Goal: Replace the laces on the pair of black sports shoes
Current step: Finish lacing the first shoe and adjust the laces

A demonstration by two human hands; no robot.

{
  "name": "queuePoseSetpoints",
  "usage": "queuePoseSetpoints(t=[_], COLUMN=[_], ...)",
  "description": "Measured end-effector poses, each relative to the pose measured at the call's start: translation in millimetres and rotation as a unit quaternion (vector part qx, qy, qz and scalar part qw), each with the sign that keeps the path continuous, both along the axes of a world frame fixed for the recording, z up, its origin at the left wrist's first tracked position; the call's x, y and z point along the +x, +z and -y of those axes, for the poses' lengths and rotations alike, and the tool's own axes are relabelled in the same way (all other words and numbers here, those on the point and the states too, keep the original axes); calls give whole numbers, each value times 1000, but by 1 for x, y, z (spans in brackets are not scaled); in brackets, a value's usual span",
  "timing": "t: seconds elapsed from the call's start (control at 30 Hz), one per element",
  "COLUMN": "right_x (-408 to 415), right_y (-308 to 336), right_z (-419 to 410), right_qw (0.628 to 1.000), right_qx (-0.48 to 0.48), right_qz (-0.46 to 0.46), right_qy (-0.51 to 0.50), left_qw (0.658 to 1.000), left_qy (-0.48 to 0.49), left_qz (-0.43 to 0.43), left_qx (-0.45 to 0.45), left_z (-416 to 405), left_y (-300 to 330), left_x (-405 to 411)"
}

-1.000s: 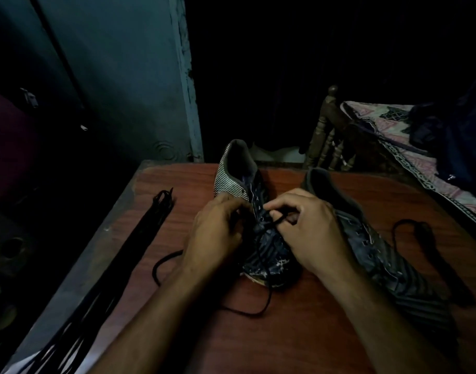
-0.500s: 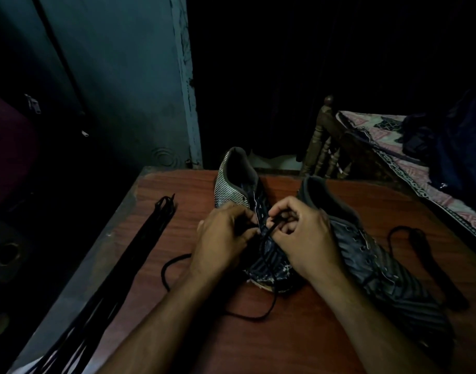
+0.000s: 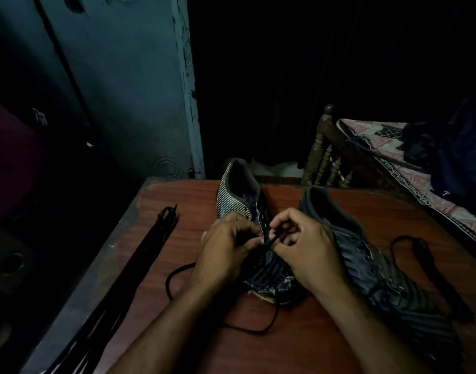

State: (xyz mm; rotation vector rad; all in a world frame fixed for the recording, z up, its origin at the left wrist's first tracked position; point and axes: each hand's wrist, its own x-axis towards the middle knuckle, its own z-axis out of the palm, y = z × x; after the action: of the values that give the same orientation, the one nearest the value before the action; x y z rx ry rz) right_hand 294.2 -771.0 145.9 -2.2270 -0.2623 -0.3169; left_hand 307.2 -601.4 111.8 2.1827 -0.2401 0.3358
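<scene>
Two black shoes sit on a reddish-brown tabletop [image 3: 298, 346] in a dim room. The left shoe [image 3: 238, 195] is in the middle, with its heel at 12 o'clock and its toe pointing back at the person. Both hands are on top of it. The left hand [image 3: 226, 252] has its fingers curled in over the lace holes and looks to be gripping the lace, but its fingertips are hidden, so the grip is hard to see. The right hand [image 3: 309, 252] pinches a thin black lace [image 3: 271, 240] with thumb and fingers, right over the middle of the shoe. The two hands are almost touching. The rest of the lace runs down the shoe and makes a loose loop on the tabletop at 6 o'clock, and another loop sticks out at 9 o'clock beside the left wrist. The right shoe [image 3: 379, 265] lies at 3 o'clock, just beside the right hand, with its toe toward 5 o'clock. Another black lace [image 3: 420, 247] lies on the tabletop past it, at 3 o'clock. A long bunch of black laces [image 3: 150, 244] lies along the tabletop edge at 9 o'clock. A bed [image 3: 393, 147] with a patterned sheet is at 2 o'clock.
</scene>
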Motion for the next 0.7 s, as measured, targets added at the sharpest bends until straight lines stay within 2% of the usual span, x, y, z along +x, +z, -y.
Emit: queuePoseSetpoints(t=[0.5,0.7], right_x=[2,2], right_y=[5,6], right_z=[2,3], right_qw=[1000,1000], right_qx=[-1,1], right_qz=[1,-23], right_qy=[-25,-16], left_qw=[1000,997], left_qy=[-17,-10], left_qz=[12,-2], left_qx=[22,72], left_z=[-1,-1], left_y=[2,6], left_x=[-1,-6])
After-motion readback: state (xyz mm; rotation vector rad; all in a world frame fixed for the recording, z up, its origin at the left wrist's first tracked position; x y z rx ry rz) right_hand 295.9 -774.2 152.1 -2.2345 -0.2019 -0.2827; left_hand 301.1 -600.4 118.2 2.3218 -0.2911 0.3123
